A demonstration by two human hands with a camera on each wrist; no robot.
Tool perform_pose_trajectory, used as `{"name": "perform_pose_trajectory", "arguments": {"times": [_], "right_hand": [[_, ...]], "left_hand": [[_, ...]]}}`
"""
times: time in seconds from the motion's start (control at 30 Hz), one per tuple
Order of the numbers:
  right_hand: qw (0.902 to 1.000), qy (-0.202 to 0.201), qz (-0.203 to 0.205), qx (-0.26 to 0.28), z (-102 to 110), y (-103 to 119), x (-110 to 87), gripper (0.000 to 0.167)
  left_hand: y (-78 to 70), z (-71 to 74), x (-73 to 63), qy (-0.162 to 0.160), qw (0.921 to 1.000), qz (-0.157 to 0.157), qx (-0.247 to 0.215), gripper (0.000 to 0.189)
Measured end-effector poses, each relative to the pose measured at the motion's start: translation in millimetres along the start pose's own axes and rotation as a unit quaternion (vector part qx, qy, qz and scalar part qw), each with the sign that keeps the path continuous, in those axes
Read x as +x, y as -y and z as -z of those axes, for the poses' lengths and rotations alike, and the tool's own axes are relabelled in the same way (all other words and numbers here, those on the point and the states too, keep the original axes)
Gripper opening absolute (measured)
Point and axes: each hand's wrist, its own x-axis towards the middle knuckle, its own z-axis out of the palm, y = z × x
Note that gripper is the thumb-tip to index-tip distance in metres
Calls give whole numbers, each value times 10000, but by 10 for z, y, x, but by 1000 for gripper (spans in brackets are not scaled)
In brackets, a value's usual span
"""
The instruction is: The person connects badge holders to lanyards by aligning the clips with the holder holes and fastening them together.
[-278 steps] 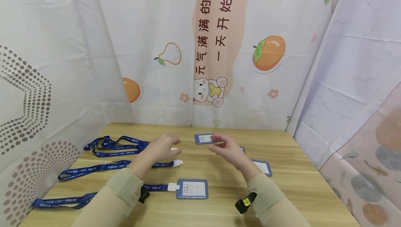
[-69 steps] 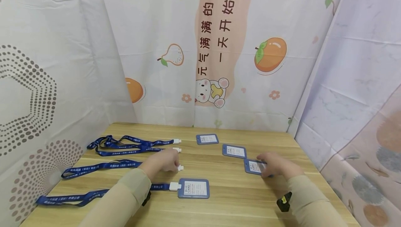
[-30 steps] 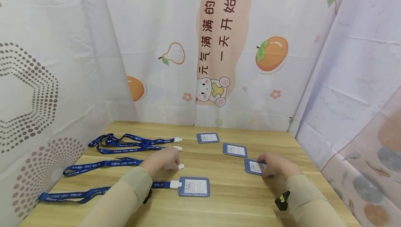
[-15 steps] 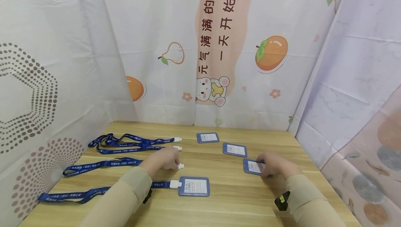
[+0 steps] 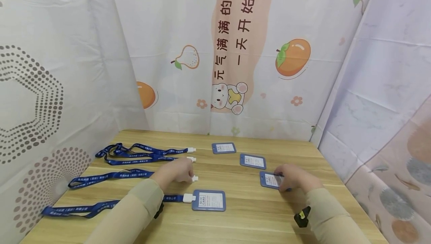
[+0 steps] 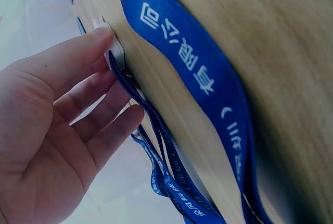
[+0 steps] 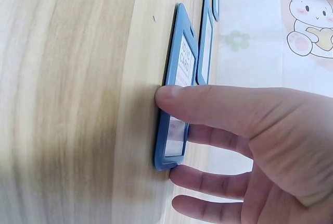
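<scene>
My left hand (image 5: 177, 170) pinches the white clip (image 6: 117, 52) at the end of a blue lanyard (image 5: 111, 176), thumb on top, in the left wrist view. Over on the right, my right hand (image 5: 294, 176) grips a blue ID card holder (image 5: 268, 179), with the thumb on its near long edge and fingers at the far one. That holder (image 7: 179, 73) lies low at the tabletop, its slotted end pointing left in the head view. Nearer the person, another card holder (image 5: 208, 200) is joined to the white clip (image 5: 189, 198) of a separate lanyard (image 5: 80, 210).
Two more card holders, one at the back (image 5: 223, 148) and one right of it (image 5: 252, 161), lie on the wooden table (image 5: 235, 229). Overlapping lanyards (image 5: 134, 154) with white clips lie back left. Printed curtains (image 5: 168, 98) stand behind and beside the table.
Both hands have come down from above the table, the left to a lanyard clip, the right to a card holder. Over the last second the right hand has slid that holder slightly left.
</scene>
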Motion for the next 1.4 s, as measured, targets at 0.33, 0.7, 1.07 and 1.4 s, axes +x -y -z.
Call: {"name": "perform_pose_trajectory", "arguments": {"times": [0.33,0.7,1.07,1.4], "right_hand": [[9999,7,161,2,-15,116,27,60],[9998,-38,148,-117,-66,276,95,63],[9995,13,288,-141,-99,392,144,61],[9996,63,186,-210,-110,459,187,61]], "left_hand": [[-9,5,-14,9,10000,53,-68,5],[-6,0,-16,49,9999,54,-71,11],[3,-7,-7,55,9999,71,-80,9],[-13,10,-21,66,9999,110,-114,6]]}}
